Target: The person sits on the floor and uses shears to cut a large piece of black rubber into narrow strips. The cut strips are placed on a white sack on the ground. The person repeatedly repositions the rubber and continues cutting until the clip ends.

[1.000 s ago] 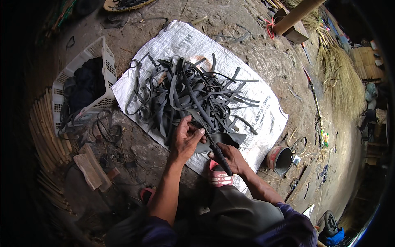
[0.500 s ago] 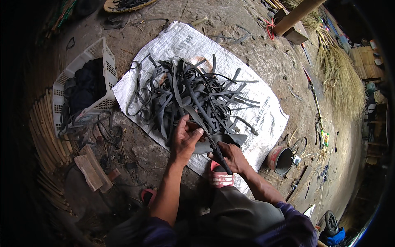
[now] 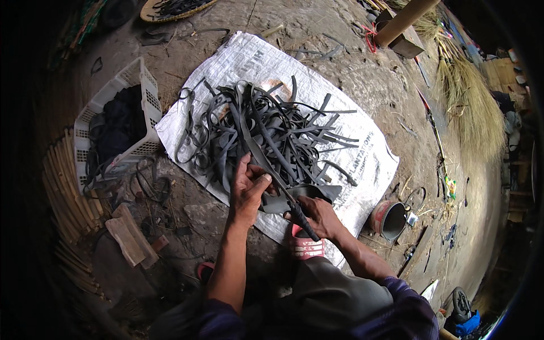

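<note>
My right hand [image 3: 318,216] is closed round the dark wrapped handle of what looks like a knife [image 3: 304,222]. Its thin grey shaft or blade slants up and left towards my left hand [image 3: 247,191]. With thumb and fingers, my left hand grips a long grey rubber strip [image 3: 247,136] that runs up into the pile. The tangled pile of dark rubber strips [image 3: 272,124] lies on a white woven sack [image 3: 362,119]. A wider rubber piece [image 3: 323,191] rests beside my right hand. Where strip and blade meet is hard to make out.
A white plastic crate [image 3: 150,99] with dark material stands at left, near bamboo sticks [image 3: 71,175] and wood pieces [image 3: 127,237]. A bucket [image 3: 390,220] sits right of the sack. Straw bundles [image 3: 470,107] and a wooden post [image 3: 408,22] are at far right; a basket [image 3: 170,12] is at top.
My left hand has shifted slightly down and left along the strip. The knife handle and right hand have barely moved, and the view has tilted a little.
</note>
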### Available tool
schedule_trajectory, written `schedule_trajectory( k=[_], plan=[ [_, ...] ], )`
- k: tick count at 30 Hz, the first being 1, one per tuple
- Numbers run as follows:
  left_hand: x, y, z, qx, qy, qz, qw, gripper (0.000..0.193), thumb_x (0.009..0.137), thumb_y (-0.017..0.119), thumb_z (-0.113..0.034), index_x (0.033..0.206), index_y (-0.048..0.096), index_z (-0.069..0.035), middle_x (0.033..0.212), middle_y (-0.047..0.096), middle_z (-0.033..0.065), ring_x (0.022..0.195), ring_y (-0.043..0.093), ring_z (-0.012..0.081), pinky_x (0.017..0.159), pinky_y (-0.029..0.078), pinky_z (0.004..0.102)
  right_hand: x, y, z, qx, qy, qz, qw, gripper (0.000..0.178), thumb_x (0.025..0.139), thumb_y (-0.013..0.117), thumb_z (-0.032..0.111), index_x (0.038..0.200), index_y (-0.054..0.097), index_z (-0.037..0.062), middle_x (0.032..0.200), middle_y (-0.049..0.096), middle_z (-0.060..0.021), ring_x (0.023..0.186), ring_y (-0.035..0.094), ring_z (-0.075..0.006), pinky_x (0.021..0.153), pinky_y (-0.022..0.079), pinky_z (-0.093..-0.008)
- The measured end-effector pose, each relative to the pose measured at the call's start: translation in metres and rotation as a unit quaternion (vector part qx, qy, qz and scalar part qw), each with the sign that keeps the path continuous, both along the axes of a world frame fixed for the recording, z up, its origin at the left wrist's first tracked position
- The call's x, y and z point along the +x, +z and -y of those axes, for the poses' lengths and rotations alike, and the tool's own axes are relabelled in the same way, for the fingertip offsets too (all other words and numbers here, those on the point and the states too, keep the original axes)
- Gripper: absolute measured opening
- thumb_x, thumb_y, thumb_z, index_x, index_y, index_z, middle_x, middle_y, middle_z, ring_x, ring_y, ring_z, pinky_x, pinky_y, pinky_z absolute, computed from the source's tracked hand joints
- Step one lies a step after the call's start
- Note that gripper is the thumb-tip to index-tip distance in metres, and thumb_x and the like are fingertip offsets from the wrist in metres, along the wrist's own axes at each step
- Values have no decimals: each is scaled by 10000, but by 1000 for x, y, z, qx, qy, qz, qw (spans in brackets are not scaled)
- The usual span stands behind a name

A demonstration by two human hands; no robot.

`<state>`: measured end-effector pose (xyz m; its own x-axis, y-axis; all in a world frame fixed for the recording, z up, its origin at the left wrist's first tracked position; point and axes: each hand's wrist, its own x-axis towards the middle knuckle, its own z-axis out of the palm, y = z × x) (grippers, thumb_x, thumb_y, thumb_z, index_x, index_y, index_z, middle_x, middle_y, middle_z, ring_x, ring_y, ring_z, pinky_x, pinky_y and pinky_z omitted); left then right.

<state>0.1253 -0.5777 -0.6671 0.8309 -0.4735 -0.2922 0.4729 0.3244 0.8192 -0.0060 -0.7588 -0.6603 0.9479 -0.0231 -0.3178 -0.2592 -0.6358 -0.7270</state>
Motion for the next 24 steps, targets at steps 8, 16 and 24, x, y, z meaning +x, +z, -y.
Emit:
schedule_trajectory(
  k=[8,16,24],
  plan=[
    [-4,7,5,25,-18,40,999,730,917,649,-7,1588,374,-91,1027,654,43,863,655,117,743,544,280,10,13,2,44,-10,-48,998,604,911,679,624,1003,630,29,682,567,-186,707,590,-409,693,437,-495],
    [-2,12,4,13,-23,46,999,751,932,629,14,1613,333,-90,1012,613,43,875,624,115,769,554,288,11,15,2,16,15,-34,999,599,899,689,628,1085,656,59,845,637,-199,863,614,-377,793,447,-462],
    [2,18,2,-14,13,17,1000,757,944,638,20,1621,320,-93,1026,602,38,874,612,106,806,550,286,9,10,3,12,13,-52,998,679,890,652,690,1163,659,68,826,618,-187,855,610,-385,818,443,-473]
  ],
)
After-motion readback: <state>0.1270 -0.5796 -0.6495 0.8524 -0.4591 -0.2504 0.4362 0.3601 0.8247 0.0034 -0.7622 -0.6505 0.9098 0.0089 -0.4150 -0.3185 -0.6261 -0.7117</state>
